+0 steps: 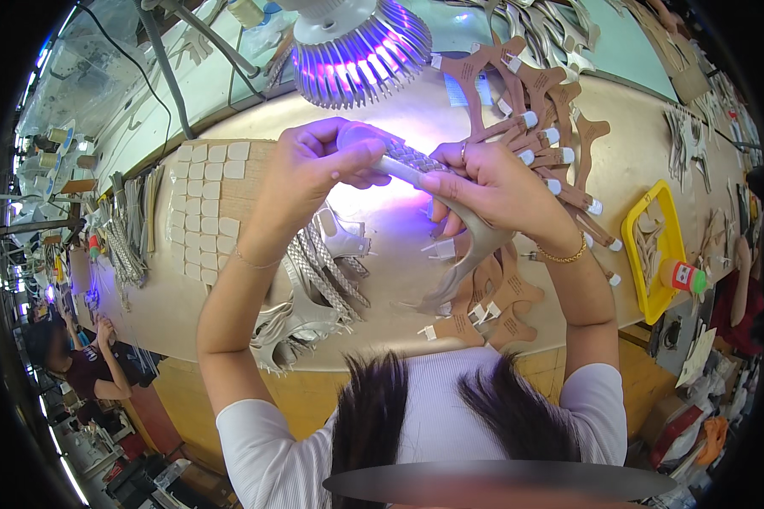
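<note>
A silver-grey leather strap piece with a braided section (410, 158) is stretched between my hands, below a lamp (361, 55) glowing violet. My left hand (335, 157) pinches its left end between thumb and fingers. The right hand (484, 182) grips it farther along, thumb on top and fingers partly hidden beneath. From that hand a smooth, curved leather part (475, 246) hangs toward the table. Brown Y-shaped leather pieces (547, 81) with white tabs lie to the right of my hands. Silver braided straps (314, 263) are heaped near my left forearm.
A cardboard sheet with rows of pale square patches (204, 204) lies on the left. At the right stand a yellow basket (628, 229) and a red bottle with a green cap (683, 276). More straps (123, 237) lie at the far left, near another person (93, 360).
</note>
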A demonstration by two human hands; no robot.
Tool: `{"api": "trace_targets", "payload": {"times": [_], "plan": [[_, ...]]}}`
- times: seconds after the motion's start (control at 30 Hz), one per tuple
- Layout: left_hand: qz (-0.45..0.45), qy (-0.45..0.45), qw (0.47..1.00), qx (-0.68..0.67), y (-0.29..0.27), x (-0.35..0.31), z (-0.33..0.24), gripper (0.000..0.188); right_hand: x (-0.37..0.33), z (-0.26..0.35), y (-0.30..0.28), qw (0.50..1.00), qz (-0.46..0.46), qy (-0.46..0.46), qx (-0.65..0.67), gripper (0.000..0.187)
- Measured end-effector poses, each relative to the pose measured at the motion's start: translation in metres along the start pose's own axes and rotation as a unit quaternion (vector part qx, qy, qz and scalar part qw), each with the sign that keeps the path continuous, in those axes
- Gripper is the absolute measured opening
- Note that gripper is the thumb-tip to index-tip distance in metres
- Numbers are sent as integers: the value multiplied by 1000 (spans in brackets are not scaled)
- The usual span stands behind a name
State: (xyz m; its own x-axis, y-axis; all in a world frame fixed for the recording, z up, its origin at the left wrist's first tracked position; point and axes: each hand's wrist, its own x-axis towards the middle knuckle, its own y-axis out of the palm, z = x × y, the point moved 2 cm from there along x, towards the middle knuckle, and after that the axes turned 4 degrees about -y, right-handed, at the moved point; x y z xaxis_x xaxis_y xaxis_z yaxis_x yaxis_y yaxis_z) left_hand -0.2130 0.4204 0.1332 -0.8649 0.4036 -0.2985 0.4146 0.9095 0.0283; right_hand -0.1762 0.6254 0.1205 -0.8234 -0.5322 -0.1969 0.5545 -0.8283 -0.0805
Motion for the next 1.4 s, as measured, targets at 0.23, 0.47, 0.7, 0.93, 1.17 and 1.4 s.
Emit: {"api": "trace_targets", "payload": {"times": [0.23, 0.47, 0.7, 0.93, 1.17, 1.4], "plan": [[-13, 47, 998, -33, 3, 3, 13, 25, -1, 1, 0, 1000, 6, -13, 7, 27], [4, 5, 999, -40, 9, -5, 7, 27, -10, 10, 4, 999, -15, -30, -43, 25], [12, 18, 1000, -15, 13, -15, 4, 25, -16, 17, 10, 996, -20, -57, -73, 24], [11, 60, 998, -34, 17, -21, 4, 20, -19, 20, 11, 998, -12, -50, -36, 19], [19, 29, 996, -85, 18, -32, 8, 28, -23, 22, 13, 997, -38, -32, -64, 25], [-35, 192, 977, -84, 1, -86, 6, 20, -50, 41, 15, 981, -80, -134, -115, 30]]}}
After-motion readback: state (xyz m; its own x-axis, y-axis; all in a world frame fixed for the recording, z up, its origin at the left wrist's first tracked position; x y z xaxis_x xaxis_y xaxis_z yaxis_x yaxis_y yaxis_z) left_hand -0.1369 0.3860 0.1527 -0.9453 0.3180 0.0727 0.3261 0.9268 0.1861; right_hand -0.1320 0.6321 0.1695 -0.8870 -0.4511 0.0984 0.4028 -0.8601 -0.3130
